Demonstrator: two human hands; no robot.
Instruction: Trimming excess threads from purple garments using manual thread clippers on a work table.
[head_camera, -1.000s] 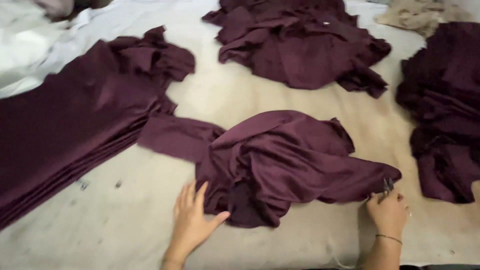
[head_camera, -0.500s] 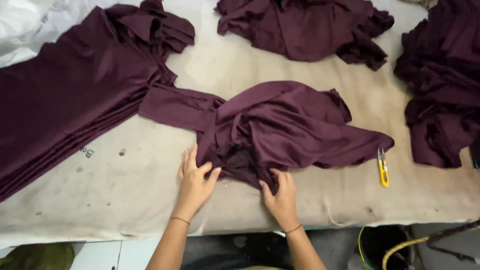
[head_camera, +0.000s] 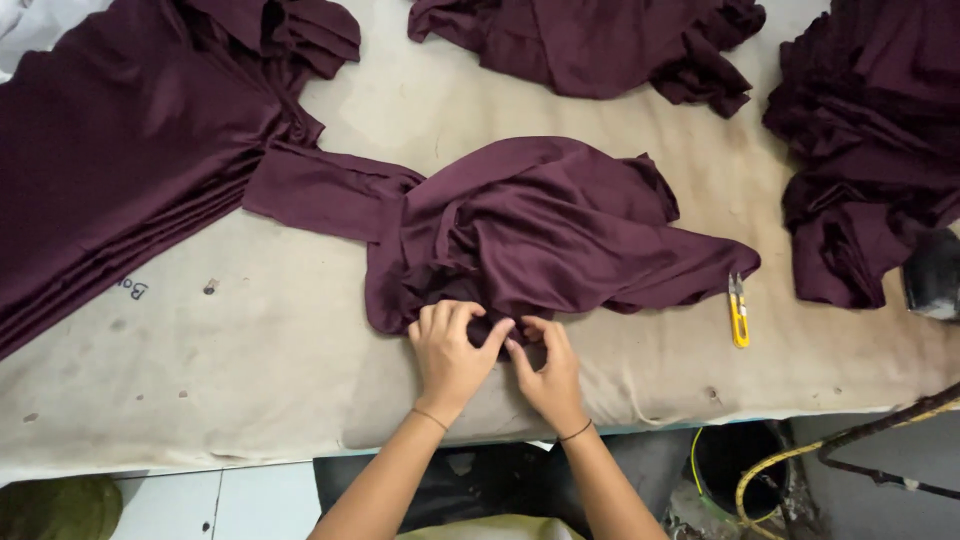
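I see both hands at lower centre of frame, left hand (head_camera: 450, 352) & right hand (head_camera: 548, 372) side by side, fingers pinched on the near edge of the crumpled maroon garment (head_camera: 540, 235) at mid-frame on the tabletop (head_camera: 250, 340). Yellow thread snips (head_camera: 738, 310) lie right of it (untouched). Folded maroon stack (head_camera: 120, 150) sits upper left.
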